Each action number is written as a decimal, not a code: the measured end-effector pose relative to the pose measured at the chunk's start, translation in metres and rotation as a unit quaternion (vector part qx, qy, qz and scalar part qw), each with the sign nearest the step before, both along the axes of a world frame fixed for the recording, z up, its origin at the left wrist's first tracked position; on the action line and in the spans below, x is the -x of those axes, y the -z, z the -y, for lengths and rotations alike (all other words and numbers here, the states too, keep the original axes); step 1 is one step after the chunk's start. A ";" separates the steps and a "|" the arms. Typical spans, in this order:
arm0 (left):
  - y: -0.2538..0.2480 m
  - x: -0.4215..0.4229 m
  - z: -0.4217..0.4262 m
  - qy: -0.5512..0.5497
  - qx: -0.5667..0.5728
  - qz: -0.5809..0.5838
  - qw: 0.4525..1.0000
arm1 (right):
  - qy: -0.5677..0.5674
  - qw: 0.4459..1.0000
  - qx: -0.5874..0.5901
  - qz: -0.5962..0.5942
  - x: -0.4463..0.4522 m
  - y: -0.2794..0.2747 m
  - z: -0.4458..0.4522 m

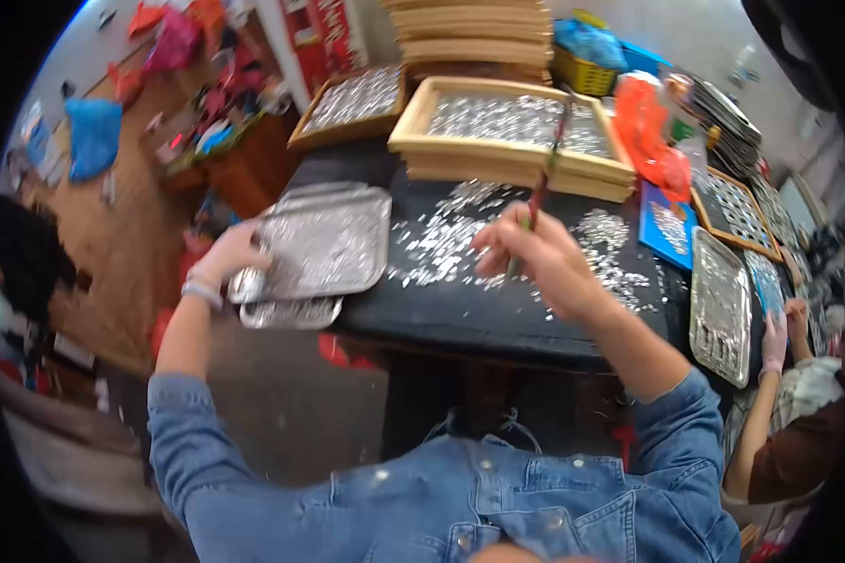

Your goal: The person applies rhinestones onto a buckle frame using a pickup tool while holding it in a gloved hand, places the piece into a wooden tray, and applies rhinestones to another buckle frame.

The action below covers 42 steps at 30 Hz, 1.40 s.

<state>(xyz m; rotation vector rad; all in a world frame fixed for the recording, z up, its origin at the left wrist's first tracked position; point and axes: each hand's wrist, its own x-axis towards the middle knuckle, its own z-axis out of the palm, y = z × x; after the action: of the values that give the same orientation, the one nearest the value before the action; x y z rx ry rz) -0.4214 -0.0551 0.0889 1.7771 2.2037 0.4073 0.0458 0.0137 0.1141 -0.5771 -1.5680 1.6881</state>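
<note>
My left hand is closed on the left edge of a shiny silver metal tray, which lies over other trays at the table's left side. Small silver pieces seem to cover it. Raised above the black table, my right hand pinches a thin dark-red stick that points up and away; its exact kind is unclear. Below and beyond this hand, loose silver pieces are scattered over the tabletop, with a second patch of silver pieces to its right.
Wooden frames holding silver pieces stand at the back, with more stacked frames behind. On the right are a blue board and a metal tray. Another person's hands work beyond them.
</note>
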 end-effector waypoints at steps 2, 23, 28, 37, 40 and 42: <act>0.011 0.007 0.006 -0.017 -0.083 0.080 0.993 | -0.046 0.997 0.035 0.048 0.032 -0.005 -0.017; 0.038 0.070 0.126 -0.104 -0.169 0.881 0.431 | -0.103 0.966 0.180 0.153 0.155 0.038 -0.068; 0.047 0.050 0.174 -0.107 -0.165 0.903 0.381 | -0.021 0.980 0.186 0.062 0.125 -0.010 -0.100; 0.060 -0.085 0.174 -0.016 -0.159 0.946 0.282 | 0.127 0.973 0.151 -0.119 0.012 -0.092 -0.262; 0.076 -0.125 0.178 -0.075 -0.171 0.949 0.256 | 0.176 0.956 0.198 -0.127 -0.012 -0.094 -0.310; 0.087 -0.142 0.177 -0.103 -0.189 0.943 0.252 | 0.191 0.944 0.243 -0.118 -0.022 -0.089 -0.356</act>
<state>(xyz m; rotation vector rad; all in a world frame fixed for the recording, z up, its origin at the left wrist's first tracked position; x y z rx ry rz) -0.2794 -0.2325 0.0016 -0.0693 0.2215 1.7783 0.0676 0.3697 0.2036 -0.8286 -0.8011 1.7587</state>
